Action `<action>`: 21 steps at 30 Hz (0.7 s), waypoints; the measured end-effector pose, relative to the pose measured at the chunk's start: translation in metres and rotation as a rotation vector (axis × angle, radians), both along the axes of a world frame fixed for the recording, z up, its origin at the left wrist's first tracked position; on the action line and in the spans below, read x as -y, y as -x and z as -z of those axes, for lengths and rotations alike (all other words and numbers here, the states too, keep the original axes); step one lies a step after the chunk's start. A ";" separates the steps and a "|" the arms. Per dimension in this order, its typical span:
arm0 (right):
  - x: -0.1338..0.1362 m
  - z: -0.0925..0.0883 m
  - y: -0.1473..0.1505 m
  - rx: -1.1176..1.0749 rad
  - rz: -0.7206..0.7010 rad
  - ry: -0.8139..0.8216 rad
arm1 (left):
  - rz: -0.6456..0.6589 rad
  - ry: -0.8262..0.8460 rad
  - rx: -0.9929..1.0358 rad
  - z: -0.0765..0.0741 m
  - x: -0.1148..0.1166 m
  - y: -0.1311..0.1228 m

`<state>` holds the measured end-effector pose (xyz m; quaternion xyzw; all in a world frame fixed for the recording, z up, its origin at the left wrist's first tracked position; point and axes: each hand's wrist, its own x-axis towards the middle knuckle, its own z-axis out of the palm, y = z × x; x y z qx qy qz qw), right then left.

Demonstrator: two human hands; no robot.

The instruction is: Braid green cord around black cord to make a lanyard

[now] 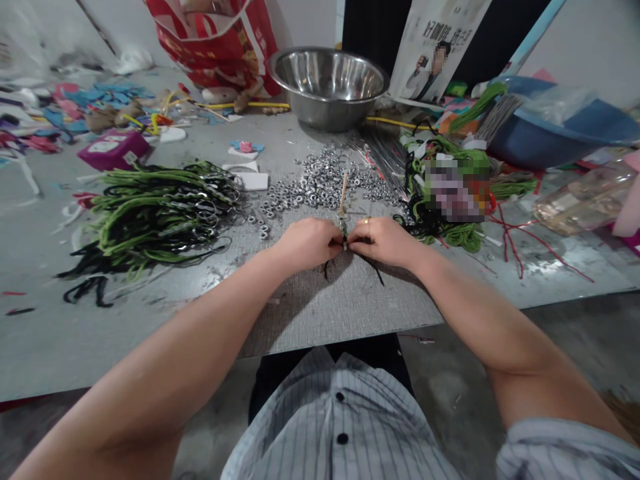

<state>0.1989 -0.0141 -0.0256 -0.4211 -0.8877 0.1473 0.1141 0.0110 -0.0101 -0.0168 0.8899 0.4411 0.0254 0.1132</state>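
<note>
My left hand point(311, 241) and my right hand point(384, 239) meet at the middle of the table, fingers pinched closed. Between their fingertips is a small piece of dark cord; its loose black end point(374, 269) sticks out below my right hand. What exactly sits in the pinch is mostly hidden. Just beyond the fingertips a thin wooden stick point(343, 192) stands upright. Behind it spreads a heap of small silvery ring-shaped beads point(320, 175). To the left lies a bundle of green and black cords point(150, 207) with metal rings at one end.
A steel bowl point(327, 115) stands at the back, beside a red bag point(220, 63). On the right are more green and black cords point(463, 235), thin red cords point(540, 250), a blue basin point(530, 143) and a clear bottle point(575, 200). A purple box point(114, 149) sits left.
</note>
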 end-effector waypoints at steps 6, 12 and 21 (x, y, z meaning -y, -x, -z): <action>-0.001 0.001 0.001 -0.017 0.002 0.017 | -0.005 0.006 -0.024 -0.001 0.000 -0.002; -0.001 0.001 0.002 -0.020 0.014 0.040 | -0.030 0.022 0.014 0.000 0.002 -0.004; 0.003 -0.002 0.003 -0.015 0.038 0.028 | -0.013 0.025 0.052 0.000 0.001 -0.002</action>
